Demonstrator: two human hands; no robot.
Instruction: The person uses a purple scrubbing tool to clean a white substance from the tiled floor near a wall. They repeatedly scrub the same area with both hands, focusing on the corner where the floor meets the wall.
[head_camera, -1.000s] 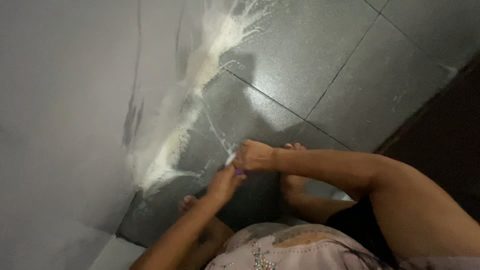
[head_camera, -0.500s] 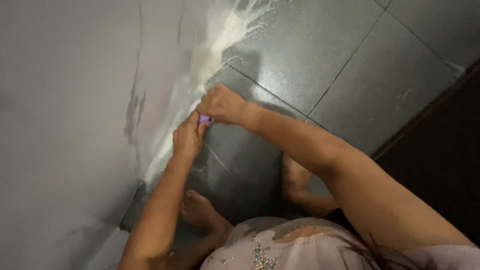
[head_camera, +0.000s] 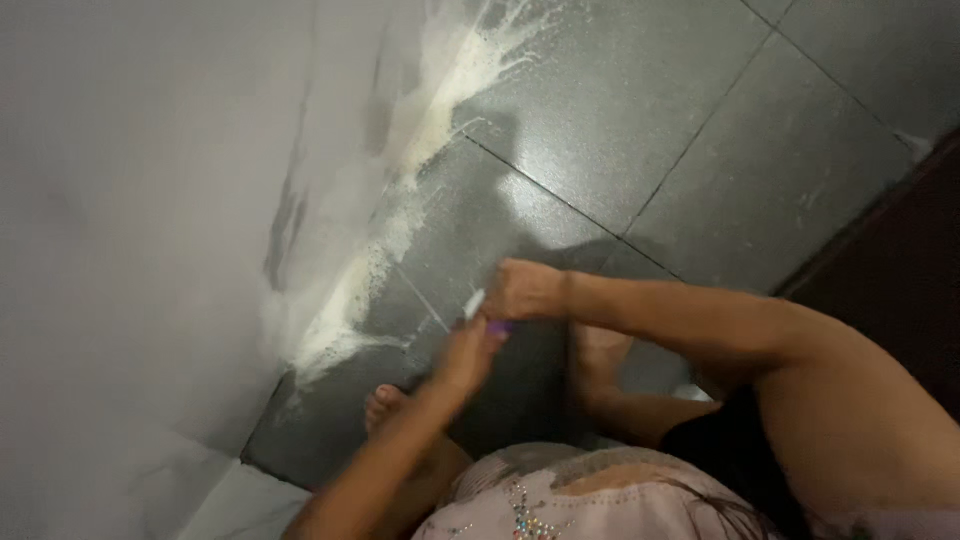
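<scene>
1. Object in hand: a small brush-like tool with a purple plastic handle and a pale, whitish end, held above the dark grey speckled floor tiles, just beside the pale foamy spill that runs along the foot of the light grey marbled wall. Its exact kind is too small to tell.
2. Handling, as a judgement: the tool looks light and stiff, and is probably wet and slippery given the foam close by. A firm pinch on the purple handle, away from the pale end, would give the surest hold.
3. Right hand: fingers curled closed around the upper part of the tool, with the pale tip showing at the thumb side. The forearm reaches in from the right, nearly level, across a raised bare knee.
4. Left hand: comes up from below with the wrist bent, its fingertips pressed to the purple end. The two hands meet on the tool, touching.
5. Surroundings: two bare feet rest on the tiles beneath the arms; a pinkish garment with small beadwork fills the lower edge of the view.
</scene>
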